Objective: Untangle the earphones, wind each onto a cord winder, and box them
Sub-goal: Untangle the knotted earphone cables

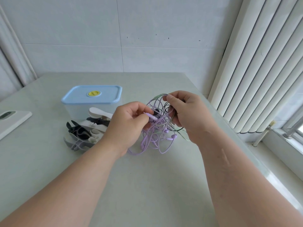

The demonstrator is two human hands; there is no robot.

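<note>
Head view. We see both hands raised over the tabletop (164,185) with the tangle of earphones (157,136) held between them. Its lowest lilac loops trail down and appear to touch the surface.

The left hand (127,123) has its fingers (142,119) curled, pinching a lilac plug (151,116). The right hand (186,112) has its fingers (170,98) curled round the upper loops, beside a pale green plug (158,96). We judge that the hands are kept apart so the knot opens and one free end can be worked back through it.

The tangle is a loose ball with no single long axis, and its loops hang mostly downward. The lilac plug lies roughly left to right with its tip toward the left hand. The green plug slants down and to the left, away from the right fingertips.

The cord winders (82,135) lie heaped just left of the hands, unused. Behind them stands the box (72,110) with its blue lid (91,94) on. We judge both are set within reach for the later steps. A white device (11,122) lies at the far left edge.
</note>
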